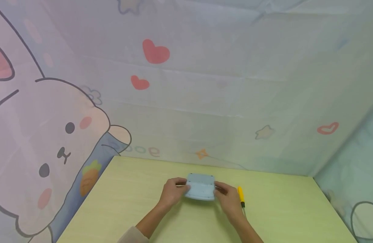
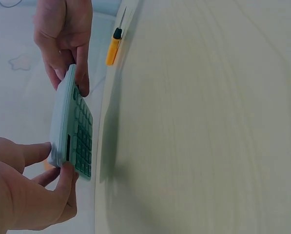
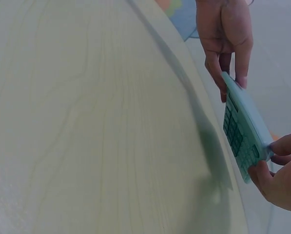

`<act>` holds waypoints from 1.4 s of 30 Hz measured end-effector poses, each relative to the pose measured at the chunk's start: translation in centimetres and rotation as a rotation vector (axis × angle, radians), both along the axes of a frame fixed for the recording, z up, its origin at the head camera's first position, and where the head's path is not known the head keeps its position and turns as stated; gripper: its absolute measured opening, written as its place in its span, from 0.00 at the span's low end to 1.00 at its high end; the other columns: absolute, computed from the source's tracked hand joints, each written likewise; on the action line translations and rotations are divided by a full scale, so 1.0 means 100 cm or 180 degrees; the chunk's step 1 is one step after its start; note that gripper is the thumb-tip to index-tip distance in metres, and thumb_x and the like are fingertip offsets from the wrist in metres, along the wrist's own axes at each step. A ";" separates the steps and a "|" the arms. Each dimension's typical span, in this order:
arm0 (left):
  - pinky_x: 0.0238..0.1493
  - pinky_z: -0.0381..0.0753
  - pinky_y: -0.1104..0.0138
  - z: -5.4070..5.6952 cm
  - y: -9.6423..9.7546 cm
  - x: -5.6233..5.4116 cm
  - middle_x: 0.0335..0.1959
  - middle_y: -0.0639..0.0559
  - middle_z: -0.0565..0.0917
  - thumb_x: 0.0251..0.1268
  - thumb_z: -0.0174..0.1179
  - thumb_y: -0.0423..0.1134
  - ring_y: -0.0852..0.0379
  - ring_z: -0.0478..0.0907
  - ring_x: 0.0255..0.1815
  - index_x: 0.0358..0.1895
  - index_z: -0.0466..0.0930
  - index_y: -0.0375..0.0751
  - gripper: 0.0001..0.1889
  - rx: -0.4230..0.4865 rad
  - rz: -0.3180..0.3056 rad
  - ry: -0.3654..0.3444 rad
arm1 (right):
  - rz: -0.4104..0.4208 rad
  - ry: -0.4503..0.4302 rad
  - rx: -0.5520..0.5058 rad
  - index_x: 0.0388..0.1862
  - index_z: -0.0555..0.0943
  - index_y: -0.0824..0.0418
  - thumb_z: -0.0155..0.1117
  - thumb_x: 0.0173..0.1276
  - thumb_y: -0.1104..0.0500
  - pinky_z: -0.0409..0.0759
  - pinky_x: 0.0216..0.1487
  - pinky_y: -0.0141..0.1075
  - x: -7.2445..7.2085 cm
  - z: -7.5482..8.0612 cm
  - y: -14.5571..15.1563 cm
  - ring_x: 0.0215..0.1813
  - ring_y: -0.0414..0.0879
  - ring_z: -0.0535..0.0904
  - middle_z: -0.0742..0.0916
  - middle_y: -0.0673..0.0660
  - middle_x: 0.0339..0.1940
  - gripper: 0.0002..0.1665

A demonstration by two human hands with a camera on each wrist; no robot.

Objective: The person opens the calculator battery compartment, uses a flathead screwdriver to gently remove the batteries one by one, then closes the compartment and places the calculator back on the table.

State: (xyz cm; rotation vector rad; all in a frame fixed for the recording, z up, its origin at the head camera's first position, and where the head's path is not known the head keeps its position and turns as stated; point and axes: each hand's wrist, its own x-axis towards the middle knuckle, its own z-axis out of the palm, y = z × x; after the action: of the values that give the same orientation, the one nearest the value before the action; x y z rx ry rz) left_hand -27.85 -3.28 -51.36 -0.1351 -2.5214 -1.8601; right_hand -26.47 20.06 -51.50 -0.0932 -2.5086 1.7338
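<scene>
A light blue calculator is held up over the table, its back with small screw holes facing the head camera. In the left wrist view the calculator's keys face down toward the tabletop. My left hand pinches one short side between thumb and fingers. The opposite side is gripped by my right hand, thumb on the back and fingers beneath. Both hands also show around the calculator in the right wrist view, where its shadow falls on the table.
A screwdriver with a yellow and black handle lies on the table just right of my right hand. The pale wooden table ends at a printed cloth backdrop with hearts and a rabbit. A dark looped outline shows at the far right.
</scene>
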 end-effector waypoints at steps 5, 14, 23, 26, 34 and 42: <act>0.54 0.87 0.53 -0.002 0.000 -0.001 0.55 0.37 0.87 0.70 0.70 0.36 0.37 0.85 0.57 0.61 0.83 0.28 0.20 -0.0073 0.0000 0.0014 | 0.0021 0.0008 -0.0002 0.65 0.84 0.67 0.65 0.75 0.69 0.83 0.64 0.50 -0.001 -0.002 0.001 0.63 0.59 0.84 0.87 0.65 0.62 0.21; 0.53 0.86 0.51 -0.007 -0.001 -0.001 0.50 0.39 0.88 0.65 0.74 0.33 0.41 0.86 0.52 0.59 0.83 0.27 0.21 -0.0258 -0.0013 -0.0029 | 0.0095 0.0029 -0.0111 0.64 0.84 0.68 0.66 0.73 0.70 0.83 0.64 0.51 0.001 -0.010 0.002 0.63 0.60 0.84 0.86 0.67 0.63 0.21; 0.49 0.87 0.56 -0.017 -0.002 -0.005 0.48 0.43 0.88 0.66 0.73 0.31 0.48 0.86 0.48 0.60 0.84 0.27 0.21 -0.0382 -0.0066 -0.0018 | 0.0007 -0.0124 -0.0054 0.63 0.85 0.68 0.68 0.70 0.69 0.86 0.58 0.48 0.000 -0.016 0.002 0.60 0.60 0.86 0.87 0.67 0.62 0.22; 0.49 0.87 0.56 -0.020 -0.001 -0.006 0.48 0.43 0.88 0.66 0.73 0.31 0.48 0.86 0.48 0.60 0.84 0.27 0.21 -0.0406 -0.0065 -0.0010 | -0.0014 -0.0197 -0.0001 0.63 0.85 0.67 0.68 0.70 0.68 0.86 0.58 0.50 -0.001 -0.018 0.003 0.60 0.59 0.85 0.87 0.67 0.62 0.22; 0.47 0.86 0.56 -0.028 0.003 -0.008 0.45 0.45 0.88 0.64 0.74 0.30 0.52 0.84 0.44 0.58 0.84 0.27 0.20 -0.0511 -0.0024 -0.0019 | -0.0052 -0.0313 0.0020 0.63 0.85 0.67 0.68 0.71 0.69 0.85 0.59 0.51 -0.002 -0.024 0.003 0.61 0.59 0.85 0.86 0.66 0.63 0.22; 0.45 0.85 0.58 -0.028 0.005 -0.008 0.44 0.45 0.88 0.62 0.74 0.28 0.54 0.83 0.42 0.57 0.85 0.26 0.20 -0.0570 0.0013 0.0040 | -0.0109 -0.0400 0.0085 0.64 0.85 0.66 0.67 0.71 0.69 0.84 0.61 0.52 -0.004 -0.029 0.002 0.61 0.58 0.84 0.86 0.65 0.64 0.22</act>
State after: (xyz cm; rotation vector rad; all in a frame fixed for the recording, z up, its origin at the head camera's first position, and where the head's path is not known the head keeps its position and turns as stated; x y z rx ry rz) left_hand -28.66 -2.77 -54.17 -0.1417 -2.6737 -1.6238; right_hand -26.90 20.29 -54.38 -0.2490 -2.5997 1.7324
